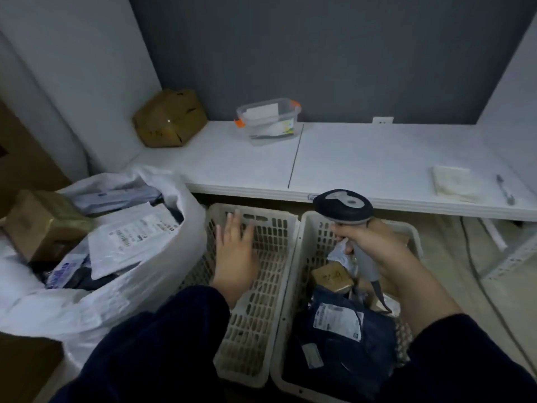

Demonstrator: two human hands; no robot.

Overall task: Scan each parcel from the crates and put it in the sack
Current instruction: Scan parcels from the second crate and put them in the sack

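Two beige slotted crates stand side by side on the floor in front of me. The left crate (261, 321) holds no parcels, and my left hand (236, 251) hovers over it, open and holding nothing. The right crate (312, 237) holds a dark blue parcel (345, 341) with a white label, a small brown box (331, 277) and a crumpled white parcel (341, 253). Above them my right hand (374, 248) grips a handheld scanner (344, 206). To the left, the white sack (96, 301) stands open with several parcels inside, a white mailer (130, 237) on top.
A long white table (363, 158) runs behind the crates, carrying a brown wrapped package (170, 122), a clear plastic tub (270, 119), a folded cloth (453, 183) and a pen (505, 189). A brown box (43, 222) rests in the sack's left side. A cable (476, 274) trails on the floor at right.
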